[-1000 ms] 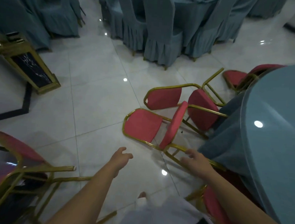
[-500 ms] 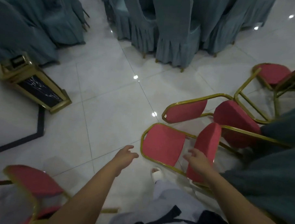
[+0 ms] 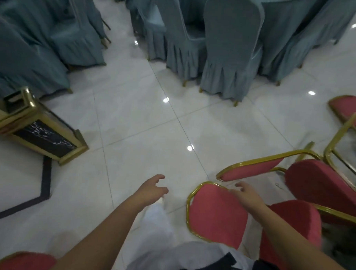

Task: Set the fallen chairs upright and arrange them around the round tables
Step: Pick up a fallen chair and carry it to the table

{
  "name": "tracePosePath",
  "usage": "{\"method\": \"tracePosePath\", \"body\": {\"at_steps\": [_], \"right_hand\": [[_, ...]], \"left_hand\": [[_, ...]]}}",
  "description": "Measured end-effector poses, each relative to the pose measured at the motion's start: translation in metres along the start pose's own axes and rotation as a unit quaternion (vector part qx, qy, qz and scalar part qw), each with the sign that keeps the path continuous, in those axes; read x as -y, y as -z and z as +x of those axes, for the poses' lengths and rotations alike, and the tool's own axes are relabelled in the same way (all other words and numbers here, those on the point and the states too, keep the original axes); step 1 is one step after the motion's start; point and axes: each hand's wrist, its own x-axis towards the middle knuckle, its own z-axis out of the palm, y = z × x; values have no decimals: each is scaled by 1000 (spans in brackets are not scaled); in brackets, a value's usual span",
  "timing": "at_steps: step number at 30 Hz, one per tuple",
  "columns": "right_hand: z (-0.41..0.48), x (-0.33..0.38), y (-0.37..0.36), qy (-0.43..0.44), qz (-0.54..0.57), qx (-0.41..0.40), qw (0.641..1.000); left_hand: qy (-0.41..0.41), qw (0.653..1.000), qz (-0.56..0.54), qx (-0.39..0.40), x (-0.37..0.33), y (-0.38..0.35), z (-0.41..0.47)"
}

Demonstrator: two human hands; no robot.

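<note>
Floor (image 3: pixel 144 133) of glossy white tile (lamp glints) carries fallen red chairs (image 3: pixel 216 214) at right, covered chairs (image 3: pixel 230 45) beyond, a gold stand (image 3: pixel 36 128) tipped at left. Left hand (image 3: pixel 152 187) loose, empty over tile; right hand (image 3: pixel 246 194) spread, empty, above nearest chair's back.

I count 4 red chairs (image 3: pixel 216 214) with gold frames, 1 gold-trimmed stand (image 3: pixel 42 137), and at least 5 blue-covered chairs (image 3: pixel 231 55), bunched too tight to number exactly.
</note>
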Motion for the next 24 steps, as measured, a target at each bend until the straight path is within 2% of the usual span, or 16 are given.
{"method": "tracePosePath", "body": {"at_steps": [7,12,17,21,24], "right_hand": [[45,70,-37,-149,106,-80,980],[56,124,-41,-154,147,-123,969],[58,126,-33,-181,240,-167,939],[87,99,-32,-269,265,-205,903],[115,88,-26,-316,330,-218,862]], "left_hand": [[-72,988,102,96,-68,99,126],[-116,959,202,161,-141,128,203],[-173,921,267,224,-227,98,254],[-232,867,339,283,-296,48,293],[-248,834,391,299,-341,15,316]]}}
